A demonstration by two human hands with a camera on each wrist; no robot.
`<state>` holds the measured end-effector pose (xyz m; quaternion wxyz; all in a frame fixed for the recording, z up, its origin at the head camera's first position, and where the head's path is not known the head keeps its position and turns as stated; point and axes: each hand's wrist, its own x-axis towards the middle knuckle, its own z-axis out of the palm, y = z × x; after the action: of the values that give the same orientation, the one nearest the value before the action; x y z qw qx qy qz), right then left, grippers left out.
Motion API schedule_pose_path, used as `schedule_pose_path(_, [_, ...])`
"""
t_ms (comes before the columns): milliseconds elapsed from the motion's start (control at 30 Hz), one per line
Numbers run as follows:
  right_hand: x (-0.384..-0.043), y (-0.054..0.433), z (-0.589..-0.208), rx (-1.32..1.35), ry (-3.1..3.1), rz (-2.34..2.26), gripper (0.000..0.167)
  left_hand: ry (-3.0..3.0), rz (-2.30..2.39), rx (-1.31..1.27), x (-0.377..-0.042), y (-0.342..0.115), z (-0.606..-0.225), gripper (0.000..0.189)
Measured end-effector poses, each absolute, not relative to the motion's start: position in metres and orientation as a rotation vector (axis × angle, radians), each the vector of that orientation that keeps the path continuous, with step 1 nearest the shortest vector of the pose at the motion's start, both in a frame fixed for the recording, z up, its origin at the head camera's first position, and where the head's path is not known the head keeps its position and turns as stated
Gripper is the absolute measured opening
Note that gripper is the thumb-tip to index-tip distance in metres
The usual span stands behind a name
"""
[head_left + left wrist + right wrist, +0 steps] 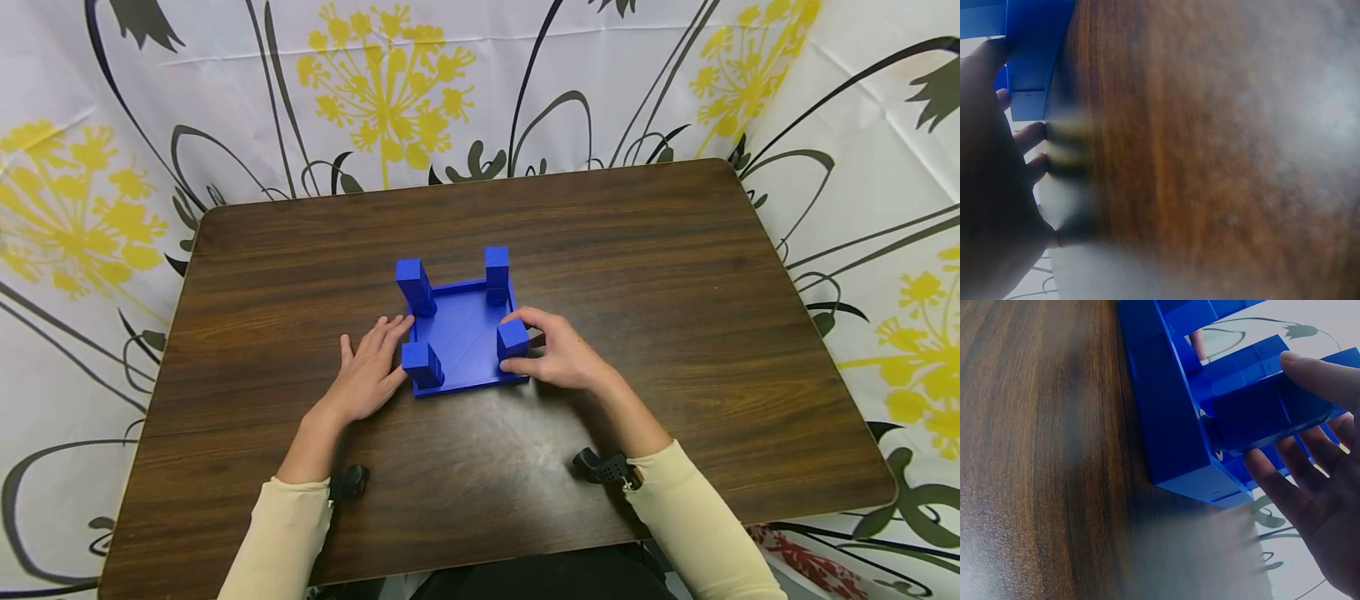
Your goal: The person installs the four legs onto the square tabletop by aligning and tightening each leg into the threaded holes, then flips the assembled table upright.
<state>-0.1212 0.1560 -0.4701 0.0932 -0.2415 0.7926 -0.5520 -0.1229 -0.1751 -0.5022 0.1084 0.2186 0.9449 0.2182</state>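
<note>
A blue square base (467, 337) with a low raised rim lies on the table, and a blue square post stands up at each corner. With thumb and fingers my right hand (566, 354) grips the near-right post (513, 336). The right wrist view shows that post (1260, 415) with a narrower foot meeting the base, where a small gap is visible. My left hand (363, 375) lies along the base's left side, fingers extended and touching it, close to the near-left post (422, 363). Behind stand the far-left post (415, 286) and far-right post (497, 273).
The dark wood-grain table (660, 275) extends around the blue piece on every side. A flower-patterned cloth (247, 100) hangs at the table's back and sides. Each wrist wears a black camera strap (349, 482).
</note>
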Motion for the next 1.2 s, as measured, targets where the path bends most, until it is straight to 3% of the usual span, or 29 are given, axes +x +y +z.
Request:
schedule_pose_path(567, [-0.120, 0.151, -0.474, -0.663, 2.444, -1.670, 0.047, 2.777, 0.636, 0.632, -0.123, -0.175, -0.502, 0.066])
schedule_pose_path(1200, [-0.121, 0.164, -0.471, -0.856, 2.337, -1.529, 0.059, 2.786, 0.625, 0.636, -0.123, -0.174, -0.503, 0.067])
